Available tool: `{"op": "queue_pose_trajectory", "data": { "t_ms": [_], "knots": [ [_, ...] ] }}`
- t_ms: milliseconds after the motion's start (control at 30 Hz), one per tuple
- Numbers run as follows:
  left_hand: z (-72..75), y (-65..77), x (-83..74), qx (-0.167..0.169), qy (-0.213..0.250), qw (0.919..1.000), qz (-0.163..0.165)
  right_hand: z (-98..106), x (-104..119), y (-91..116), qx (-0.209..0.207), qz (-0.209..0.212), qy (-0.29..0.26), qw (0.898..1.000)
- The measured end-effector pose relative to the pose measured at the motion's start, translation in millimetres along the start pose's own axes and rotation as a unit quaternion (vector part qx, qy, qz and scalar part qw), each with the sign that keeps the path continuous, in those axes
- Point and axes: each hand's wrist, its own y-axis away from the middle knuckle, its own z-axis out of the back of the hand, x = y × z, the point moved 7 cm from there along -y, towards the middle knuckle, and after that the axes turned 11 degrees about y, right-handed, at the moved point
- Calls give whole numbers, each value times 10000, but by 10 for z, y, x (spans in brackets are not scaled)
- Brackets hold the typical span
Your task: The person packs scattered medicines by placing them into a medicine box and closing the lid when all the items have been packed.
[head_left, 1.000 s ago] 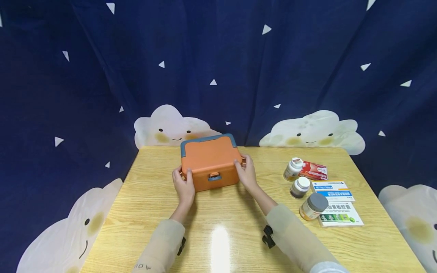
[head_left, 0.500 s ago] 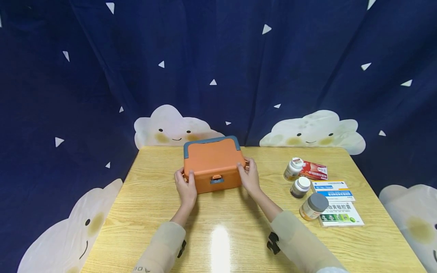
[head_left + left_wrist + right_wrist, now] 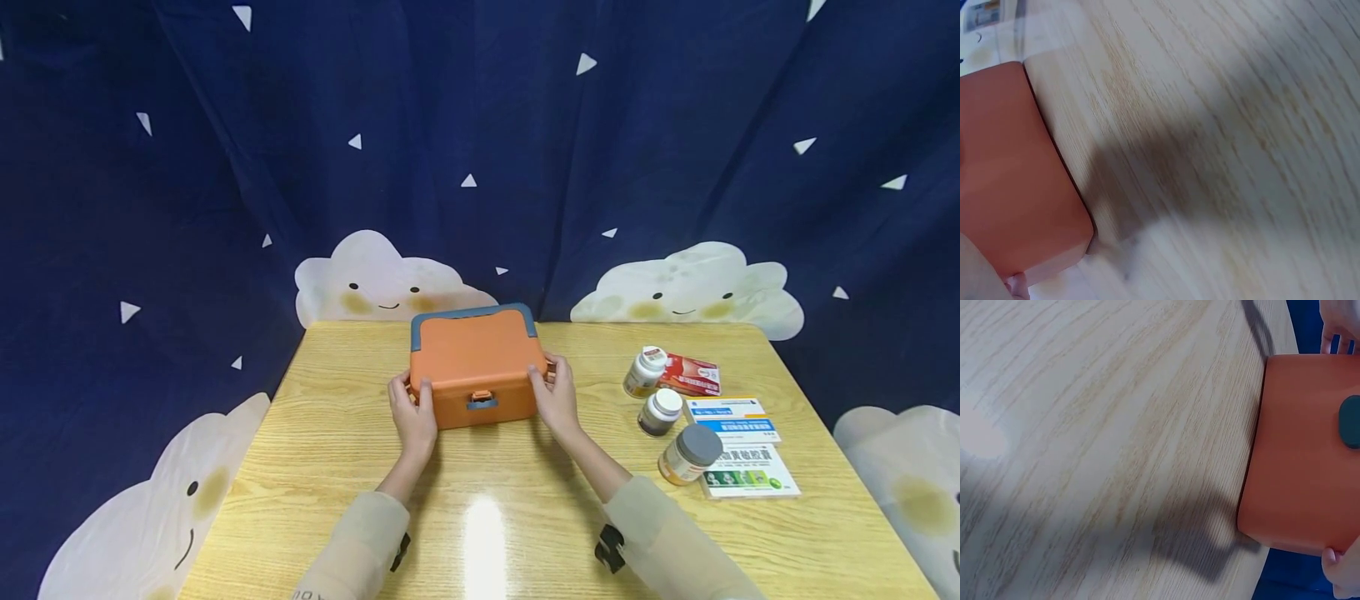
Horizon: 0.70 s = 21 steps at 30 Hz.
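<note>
An orange storage box (image 3: pixel 478 354) with a blue carry handle (image 3: pixel 476 313) stands on the table towards the back, its lid down. A blue latch (image 3: pixel 482 404) sits at the middle of its front. My left hand (image 3: pixel 414 417) grips the box's left end, thumb at the front corner and fingers round the side. At the other end my right hand (image 3: pixel 557 400) holds it the same way. In the left wrist view the box's front (image 3: pixel 1016 175) fills the left edge. Both hands show at the box's ends in the right wrist view, on the right.
To the right stand a white-capped bottle (image 3: pixel 645 372), a smaller bottle (image 3: pixel 660 412) and a grey-capped jar (image 3: pixel 691 454). Beside them lie a red carton (image 3: pixel 690 375), a blue-and-white carton (image 3: pixel 735 421) and a white-and-green carton (image 3: pixel 750 472). A dark blue curtain (image 3: pixel 480 125) hangs behind the wooden table (image 3: pixel 322 467).
Both hands have slid the orange storage box to the right and slightly towards me. The bottles and cartons have stayed in place.
</note>
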Motion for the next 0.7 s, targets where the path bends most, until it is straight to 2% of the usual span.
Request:
{"op": "queue_pose_trajectory", "data": {
  "t_ms": [267, 700],
  "knots": [
    [-19, 43, -31, 3, 32, 9999, -116, 63, -12, 73, -62, -69, 13, 10000],
    [-54, 99, -92, 194, 31, 9995, -249, 159, -21, 190, -120, -176, 24, 9998]
  ]
}}
